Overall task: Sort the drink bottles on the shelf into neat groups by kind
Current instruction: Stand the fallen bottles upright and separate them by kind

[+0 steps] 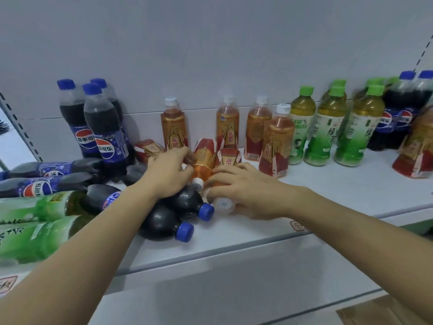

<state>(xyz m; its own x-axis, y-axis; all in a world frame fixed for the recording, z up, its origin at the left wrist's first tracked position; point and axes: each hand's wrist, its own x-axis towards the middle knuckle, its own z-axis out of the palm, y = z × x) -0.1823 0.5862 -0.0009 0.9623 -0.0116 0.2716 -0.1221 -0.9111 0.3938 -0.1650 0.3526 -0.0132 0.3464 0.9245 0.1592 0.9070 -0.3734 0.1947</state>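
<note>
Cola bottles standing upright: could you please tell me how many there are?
5 upright cola bottles. Three cluster at the back left; two stand side by side at the far right. More may be hidden beyond the right edge.

Grey back wall [210,43], wooden floor [384,313]
</note>
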